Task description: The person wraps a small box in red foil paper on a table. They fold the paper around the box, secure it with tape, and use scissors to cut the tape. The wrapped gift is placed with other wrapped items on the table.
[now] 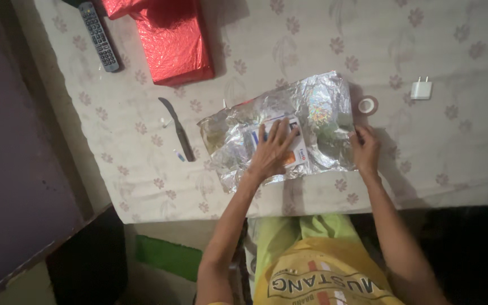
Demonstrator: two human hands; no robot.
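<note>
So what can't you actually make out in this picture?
- Box, head view: mostly hidden by the silver wrapping foil and the left hand.
- Small bits beside the knife: too small to identify.
- Red wrapped parcel: cut off by the top edge.
- Right hand fingertips: blurred against the foil edge.

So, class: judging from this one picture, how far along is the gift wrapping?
Done: a red foil-wrapped box lies finished at the far end of the flowered tablecloth. In hand: the left hand presses a printed box onto the crinkled silver foil sheet, while the right hand grips its edge. Left: folding the open foil over and taping; a tape roll waits nearby.
</note>
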